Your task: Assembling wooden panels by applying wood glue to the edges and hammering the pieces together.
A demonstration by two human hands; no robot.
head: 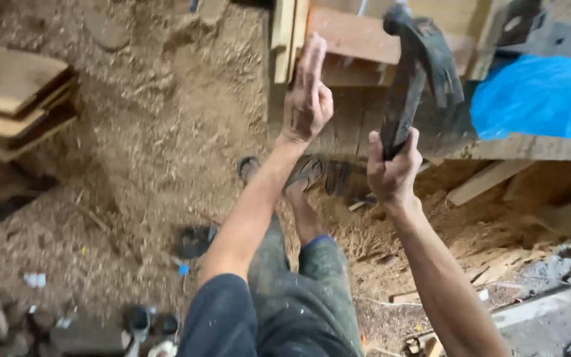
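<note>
From where I watch, a stack of wooden boards (8,99) lies far left on the sawdust-covered ground (153,152), and the left hand (306,99) is raised with fingers loosely extended against a reddish plank (355,36), though blur hides whether it pinches anything. The right hand (392,168) is clamped around the handle of a claw hammer (414,73), head lifted beside the blue plastic sheet (536,96).
</note>
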